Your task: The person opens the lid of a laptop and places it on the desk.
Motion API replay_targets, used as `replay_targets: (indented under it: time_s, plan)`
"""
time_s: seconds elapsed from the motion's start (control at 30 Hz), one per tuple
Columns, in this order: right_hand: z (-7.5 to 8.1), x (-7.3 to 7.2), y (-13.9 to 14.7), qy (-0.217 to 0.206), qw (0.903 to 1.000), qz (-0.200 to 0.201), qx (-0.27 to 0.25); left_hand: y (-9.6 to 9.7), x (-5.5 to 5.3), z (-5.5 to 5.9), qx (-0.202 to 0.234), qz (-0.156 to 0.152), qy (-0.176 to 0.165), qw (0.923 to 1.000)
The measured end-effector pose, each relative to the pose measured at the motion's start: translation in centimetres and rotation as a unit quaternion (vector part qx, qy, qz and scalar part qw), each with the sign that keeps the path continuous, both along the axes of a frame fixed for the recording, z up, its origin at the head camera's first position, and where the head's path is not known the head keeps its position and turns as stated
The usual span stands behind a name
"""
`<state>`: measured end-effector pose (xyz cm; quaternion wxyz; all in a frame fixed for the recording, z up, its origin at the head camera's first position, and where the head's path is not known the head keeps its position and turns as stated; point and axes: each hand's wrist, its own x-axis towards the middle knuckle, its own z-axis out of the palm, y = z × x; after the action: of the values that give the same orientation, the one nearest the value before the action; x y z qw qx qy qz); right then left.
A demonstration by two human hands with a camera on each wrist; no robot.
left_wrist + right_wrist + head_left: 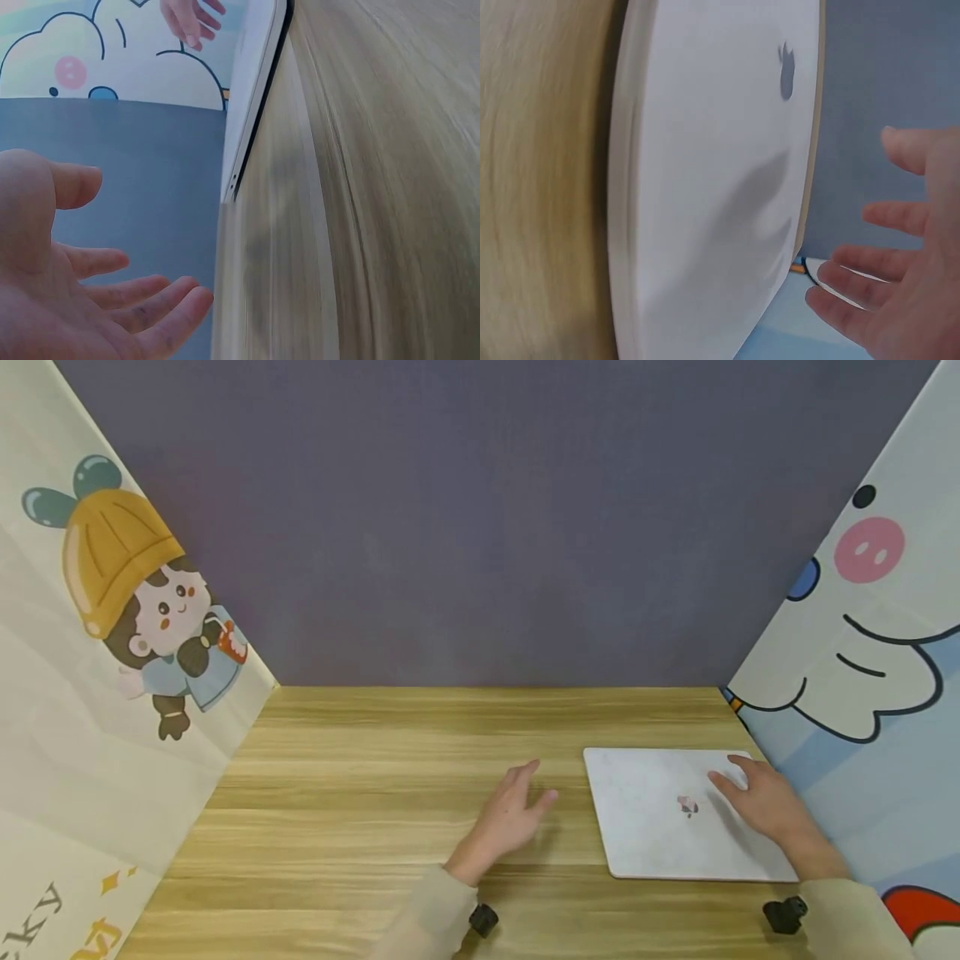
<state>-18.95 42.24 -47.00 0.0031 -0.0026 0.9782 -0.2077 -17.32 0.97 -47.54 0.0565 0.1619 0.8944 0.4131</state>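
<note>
A closed silver laptop (652, 835) with a small apple-shaped logo lies flat at the right of the wooden table. Over its right part hovers my right hand (768, 802), fingers spread and casting a shadow on the lid. In the right wrist view the laptop lid (705, 150) shows close by, with the hand (900, 277) apart from it and holding nothing. My left hand (506, 814) is above the table to the left of the laptop, its fingers relaxed and thumb apart. The left wrist view shows that hand (97, 292) with nothing in it.
The wooden table (360, 793) ends at a dark grey back panel (495, 527). A cartoon-printed sheet (67, 760) borders the left side; another printed sheet (900, 760) stands right beside the laptop. Black wrist cameras sit at both cuffs.
</note>
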Motion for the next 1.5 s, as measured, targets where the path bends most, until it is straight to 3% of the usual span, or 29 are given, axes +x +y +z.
replay_targets:
  time_s: [0.47, 1.1, 1.5]
  plan:
    - [-1.2, -0.1, 2.1, -0.044, 0.9977, -0.044, 0.028, 1.3, 0.0, -0.7, -0.003, -0.003, -0.016, 0.9999]
    - [-3.2, 0.0, 4.6, -0.077, 0.9956, -0.047, 0.026, 2.9, 0.1, -1.5, 0.001, -0.007, -0.042, 0.9991]
    - [-3.8, -0.2, 5.8, -0.099, 0.994, -0.048, 0.0, 4.0, -0.5, -1.7, -0.008, -0.019, -0.044, 0.9988]
